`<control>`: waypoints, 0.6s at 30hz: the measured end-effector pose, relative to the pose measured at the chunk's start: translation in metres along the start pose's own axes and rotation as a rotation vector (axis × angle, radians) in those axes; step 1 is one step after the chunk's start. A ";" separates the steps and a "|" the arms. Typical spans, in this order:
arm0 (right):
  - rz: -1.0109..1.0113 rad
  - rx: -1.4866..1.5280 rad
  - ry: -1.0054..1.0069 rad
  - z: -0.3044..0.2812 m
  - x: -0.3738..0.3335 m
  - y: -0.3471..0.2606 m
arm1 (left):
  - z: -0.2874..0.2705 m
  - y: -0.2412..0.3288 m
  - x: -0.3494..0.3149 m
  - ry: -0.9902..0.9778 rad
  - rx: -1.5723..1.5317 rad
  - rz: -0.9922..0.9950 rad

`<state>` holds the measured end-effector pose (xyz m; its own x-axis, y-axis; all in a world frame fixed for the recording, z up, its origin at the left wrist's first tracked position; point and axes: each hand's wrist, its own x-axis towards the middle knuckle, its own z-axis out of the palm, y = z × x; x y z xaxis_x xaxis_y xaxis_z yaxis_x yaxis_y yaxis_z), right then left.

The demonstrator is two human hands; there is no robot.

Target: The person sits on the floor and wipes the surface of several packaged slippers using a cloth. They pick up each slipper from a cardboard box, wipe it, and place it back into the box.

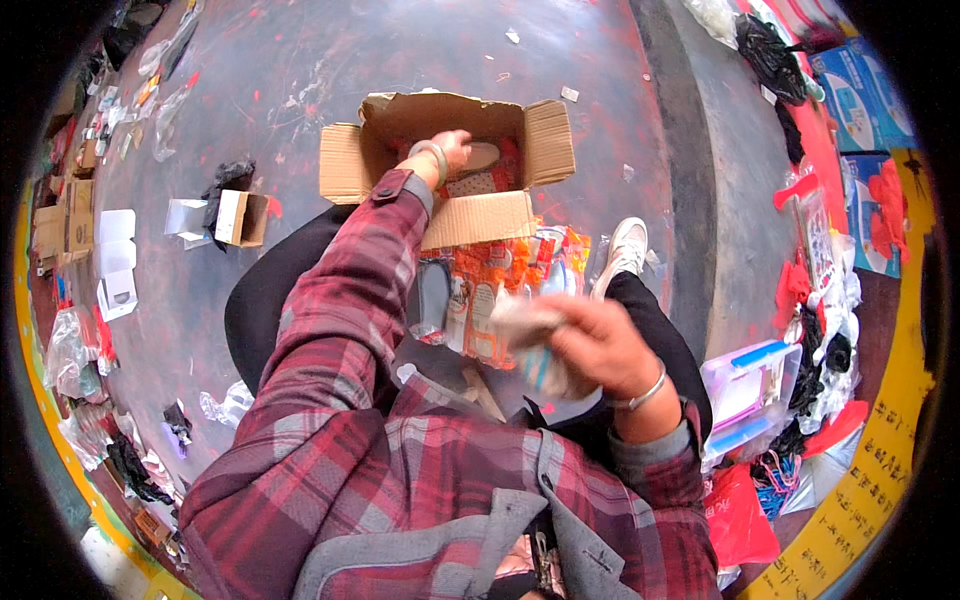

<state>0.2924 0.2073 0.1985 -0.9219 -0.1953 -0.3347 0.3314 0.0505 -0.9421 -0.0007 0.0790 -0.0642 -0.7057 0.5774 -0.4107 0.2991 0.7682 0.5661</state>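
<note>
An open cardboard box [480, 219] stands in front of me with its flaps spread. My left hand [453, 152] reaches inside it, fingers curled; whatever they hold is hidden. Right beside those fingers lies a beige insole [482, 155], above red patterned packs [472, 184] in the box. Closer to my body, my right hand [598, 342] is closed around a pale, cloth-like bundle [548, 362] with blue stripes, smeared by motion. Under the box's near flap are several orange-and-clear packages [482, 312], and a dark grey insole [433, 295] shows at their left.
My white shoe [626, 246] rests right of the packages. To the left lie a small carton [241, 218] and a white opened box [117, 262]. A clear bin with blue edging [750, 395] stands right, near a red bag [738, 522]. Blue boxes [862, 98] are at far right.
</note>
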 end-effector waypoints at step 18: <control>-0.316 0.593 0.543 -0.010 -0.072 -0.020 | -0.050 0.159 -0.283 -0.423 -1.798 0.450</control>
<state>0.3499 0.2297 0.2413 -0.9065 0.3891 -0.1637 -0.0458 -0.4762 -0.8781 0.2145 0.0233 0.1778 -0.5116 0.8592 -0.0068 -0.7355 -0.4338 0.5205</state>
